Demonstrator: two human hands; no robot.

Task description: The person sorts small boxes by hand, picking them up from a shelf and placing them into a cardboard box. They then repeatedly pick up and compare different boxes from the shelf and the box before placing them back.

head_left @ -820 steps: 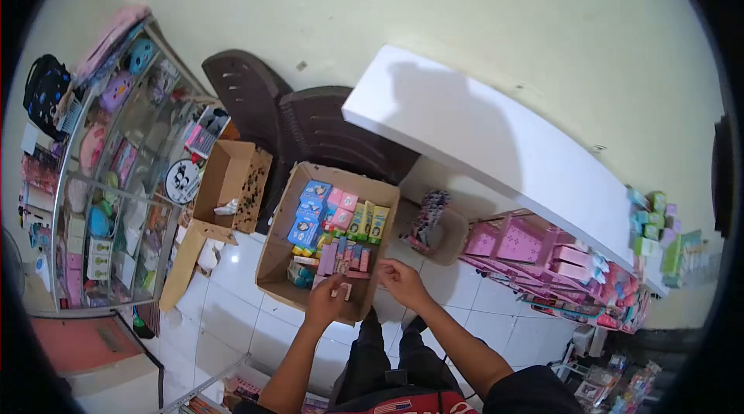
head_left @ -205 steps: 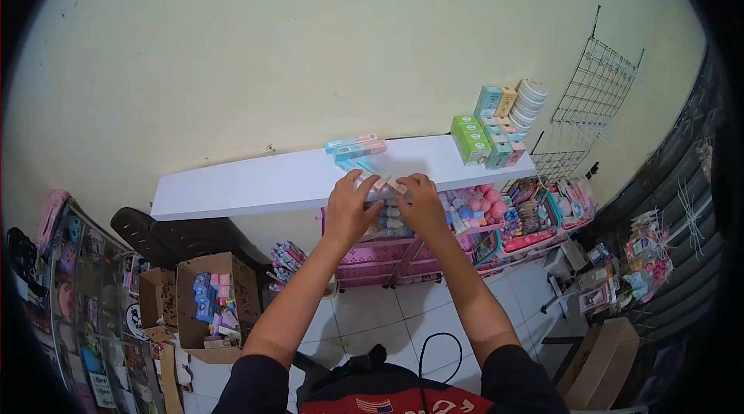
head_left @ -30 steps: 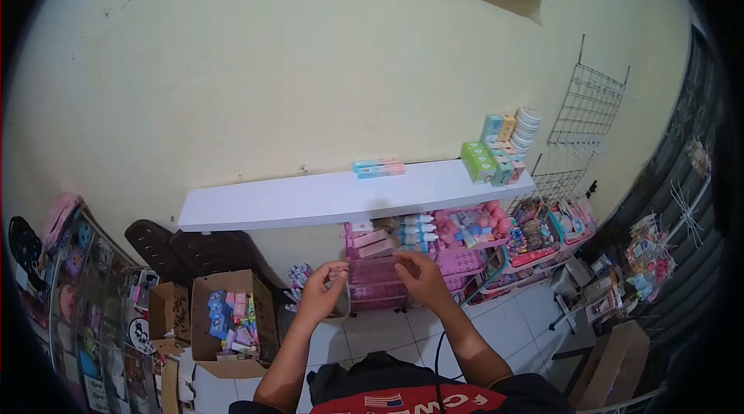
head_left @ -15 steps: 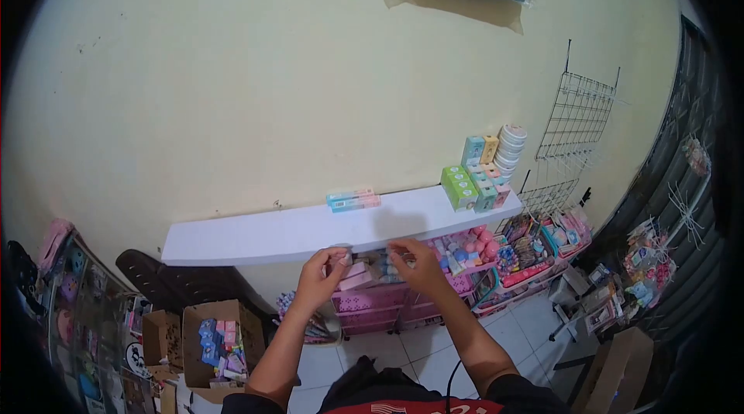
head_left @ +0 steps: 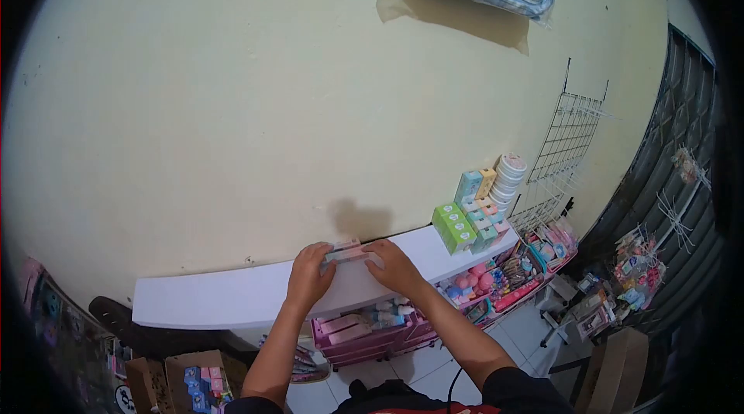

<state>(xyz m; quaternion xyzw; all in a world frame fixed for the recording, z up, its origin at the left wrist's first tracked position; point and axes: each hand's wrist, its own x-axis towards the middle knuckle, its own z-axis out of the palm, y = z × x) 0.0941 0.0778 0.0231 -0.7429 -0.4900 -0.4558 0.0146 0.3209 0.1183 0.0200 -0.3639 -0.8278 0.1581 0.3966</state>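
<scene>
Two small flat boxes (head_left: 349, 252), pale blue and pink, lie one beside the other on the white wall shelf (head_left: 209, 292). My left hand (head_left: 311, 276) is at their left end, thumb in front and fingers behind. At the right end my right hand (head_left: 394, 267) is curled in the same way, so the boxes sit between both hands. The fingers partly cover the box ends.
At the shelf's right end stand green boxes (head_left: 454, 229), pastel boxes (head_left: 482, 226) and a stack of white round tubs (head_left: 508, 175). Below are a pink basket unit (head_left: 360, 350) and an open carton (head_left: 232, 371). A wire grid (head_left: 568, 139) hangs on the right wall.
Both hands have moved from the shelf's front edge up and inward onto the flat boxes, closing on their ends. The view has tilted up, so the shelf appears lower.
</scene>
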